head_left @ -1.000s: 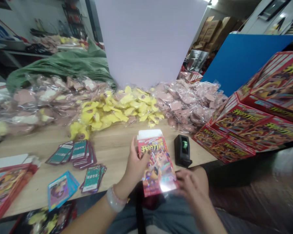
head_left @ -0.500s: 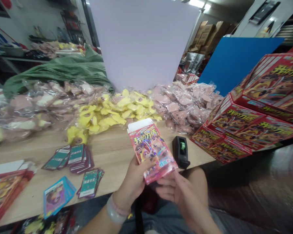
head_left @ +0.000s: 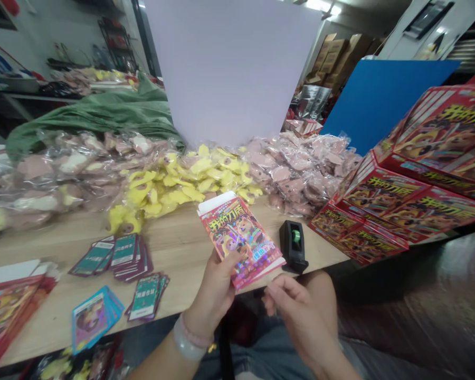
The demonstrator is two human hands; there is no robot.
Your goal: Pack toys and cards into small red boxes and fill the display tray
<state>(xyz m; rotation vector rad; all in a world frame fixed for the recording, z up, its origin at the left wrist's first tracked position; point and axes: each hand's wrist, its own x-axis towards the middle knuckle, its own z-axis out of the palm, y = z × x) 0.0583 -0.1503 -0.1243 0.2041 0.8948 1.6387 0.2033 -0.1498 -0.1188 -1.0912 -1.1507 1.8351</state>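
Observation:
My left hand (head_left: pixel 217 282) is closed round a red printed card box (head_left: pixel 241 240), thumb on its front and fingers behind. The box tilts over the table edge. At its upper end a white flap sticks out, and a pale strip shows along its lower right edge. My right hand (head_left: pixel 291 301) is just below that edge, with fingers curled and the thumb against the forefinger. Whether something small is pinched there, I cannot make out. Close by on the right stands a black tape dispenser (head_left: pixel 293 247) with a green roll.
Fanned green-backed cards (head_left: pixel 130 258) and blue-edged cards (head_left: pixel 93 319) lie on the left of the wooden table (head_left: pixel 178 253). Flat red boxes (head_left: pixel 11 306) lie at far left. Bagged yellow pieces (head_left: pixel 190 182) and pink pieces (head_left: pixel 301 169) are heaped behind. Red display boxes (head_left: pixel 404 198) are stacked right.
The box has shifted slightly left and tilted. My right hand has come away from its lower end, and its fingers have curled in. A pale strip now shows at that end.

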